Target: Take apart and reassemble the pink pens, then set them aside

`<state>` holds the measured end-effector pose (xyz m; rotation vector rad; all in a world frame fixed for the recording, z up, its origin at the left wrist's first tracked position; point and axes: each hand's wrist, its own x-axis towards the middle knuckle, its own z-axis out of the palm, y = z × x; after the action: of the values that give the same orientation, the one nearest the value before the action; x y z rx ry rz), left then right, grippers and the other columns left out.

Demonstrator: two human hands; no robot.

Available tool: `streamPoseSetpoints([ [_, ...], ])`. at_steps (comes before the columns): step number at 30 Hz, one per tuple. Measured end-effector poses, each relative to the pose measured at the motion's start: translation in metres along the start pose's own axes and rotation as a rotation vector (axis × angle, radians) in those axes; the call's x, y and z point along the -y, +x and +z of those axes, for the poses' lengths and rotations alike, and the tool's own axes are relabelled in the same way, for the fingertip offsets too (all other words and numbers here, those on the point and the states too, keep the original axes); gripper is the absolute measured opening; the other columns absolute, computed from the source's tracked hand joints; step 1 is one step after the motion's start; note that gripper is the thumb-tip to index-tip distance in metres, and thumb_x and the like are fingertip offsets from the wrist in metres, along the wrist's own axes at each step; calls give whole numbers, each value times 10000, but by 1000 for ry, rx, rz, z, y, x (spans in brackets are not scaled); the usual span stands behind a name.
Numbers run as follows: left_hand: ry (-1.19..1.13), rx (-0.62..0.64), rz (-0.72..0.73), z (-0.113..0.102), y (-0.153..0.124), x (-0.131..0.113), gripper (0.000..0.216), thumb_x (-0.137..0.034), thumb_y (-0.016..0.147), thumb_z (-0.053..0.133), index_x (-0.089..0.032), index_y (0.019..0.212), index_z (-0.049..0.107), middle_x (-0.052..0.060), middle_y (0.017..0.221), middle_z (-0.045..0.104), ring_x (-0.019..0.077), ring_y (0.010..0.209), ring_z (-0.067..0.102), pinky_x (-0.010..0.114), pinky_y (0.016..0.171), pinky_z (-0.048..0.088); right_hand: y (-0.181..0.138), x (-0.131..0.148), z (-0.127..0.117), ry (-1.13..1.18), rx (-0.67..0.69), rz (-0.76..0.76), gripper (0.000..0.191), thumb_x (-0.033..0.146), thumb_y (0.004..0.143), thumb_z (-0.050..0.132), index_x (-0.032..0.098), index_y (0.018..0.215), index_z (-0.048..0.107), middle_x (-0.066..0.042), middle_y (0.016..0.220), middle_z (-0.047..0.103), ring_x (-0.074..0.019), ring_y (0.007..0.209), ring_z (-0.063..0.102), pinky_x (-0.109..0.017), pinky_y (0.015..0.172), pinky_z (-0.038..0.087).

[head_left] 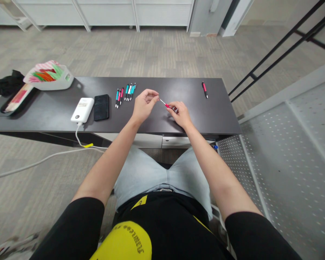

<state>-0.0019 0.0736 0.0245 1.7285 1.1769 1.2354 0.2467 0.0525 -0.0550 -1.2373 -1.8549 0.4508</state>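
Above the dark table, my right hand (181, 114) is closed around a red pen barrel (167, 105), and its lower part is hidden by the fingers. A thin whitish pen refill (161, 101) sticks out of the barrel, slanting up and to the left. At its far end, my left hand (145, 104) pinches the refill between thumb and fingertips. Left of that hand lie two small groups of pens: one with teal and red pens (119, 97), one with teal and white pens (130, 91). A single red pen (204, 90) lies apart on the right.
A white power bank (82, 110) with a cable (77, 135) and a black phone (101, 107) lie on the table (154, 124). Farther left stand a white basket (54, 85) of colourful items, a black tray (18, 104) and black cloth (9, 83). A perforated panel (281, 155) borders the right.
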Motion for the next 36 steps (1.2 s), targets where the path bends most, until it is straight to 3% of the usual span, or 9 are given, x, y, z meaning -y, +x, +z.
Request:
streamPoseSetpoints([
  [8, 13, 31, -1, 9, -10, 3, 201, -190, 1050, 917, -242, 1171, 765, 55, 1107, 914, 220, 1022, 908, 342, 991, 743, 1, -1, -1, 1, 21, 1, 183, 483, 1236, 859, 304, 1234, 902, -97, 1138, 881, -339, 1006, 732, -545, 1111, 622],
  [13, 48, 78, 29, 14, -11, 11, 364, -131, 998, 885, -246, 1327, 780, 58, 1177, 909, 237, 1064, 890, 356, 987, 717, 0, 1, -1, 31, 11, 32, 205, 509, 1244, 861, 309, 1238, 904, -101, 1152, 884, -339, 1026, 740, -524, 1046, 640],
  [17, 289, 12, 107, -12, -10, 24, 420, -101, 922, 906, -239, 1306, 808, 115, 1372, 865, 297, 1174, 828, 454, 1128, 698, 0, 5, -1, 73, -23, 67, 297, 605, 1240, 848, 314, 1209, 903, -103, 1153, 890, -343, 1024, 738, -523, 1003, 650],
  [21, 422, -120, -4, -43, -14, 49, 290, -139, 942, 906, -254, 1194, 817, 113, 1312, 796, 296, 1066, 748, 494, 1138, 691, 1, 2, 0, 103, -35, 67, 355, 668, 1218, 846, 318, 1190, 901, -101, 1149, 888, -346, 1032, 737, -525, 987, 659],
  [23, 441, -101, -65, -48, -19, 60, 255, -166, 944, 928, -254, 1163, 829, 106, 1276, 765, 293, 1039, 740, 501, 1133, 696, 0, -3, 2, 99, -37, 66, 356, 669, 1218, 839, 319, 1210, 903, -106, 1168, 886, -353, 1051, 745, -527, 989, 663],
  [28, 480, -16, -110, -36, -23, 73, 233, -225, 942, 994, -275, 1116, 847, 98, 1289, 740, 322, 1117, 775, 536, 1188, 696, -2, -10, 4, 55, -35, 70, 300, 603, 1237, 824, 320, 1295, 906, -115, 1219, 875, -367, 1095, 767, -537, 1009, 672],
  [36, 571, 17, -104, -24, -16, 57, 106, -203, 1073, 886, -275, 1032, 819, 157, 1366, 768, 433, 1428, 694, 643, 1313, 581, -3, -7, 1, 48, -36, 81, 229, 549, 1215, 858, 329, 1251, 913, -106, 1196, 889, -359, 1070, 755, -522, 965, 679],
])
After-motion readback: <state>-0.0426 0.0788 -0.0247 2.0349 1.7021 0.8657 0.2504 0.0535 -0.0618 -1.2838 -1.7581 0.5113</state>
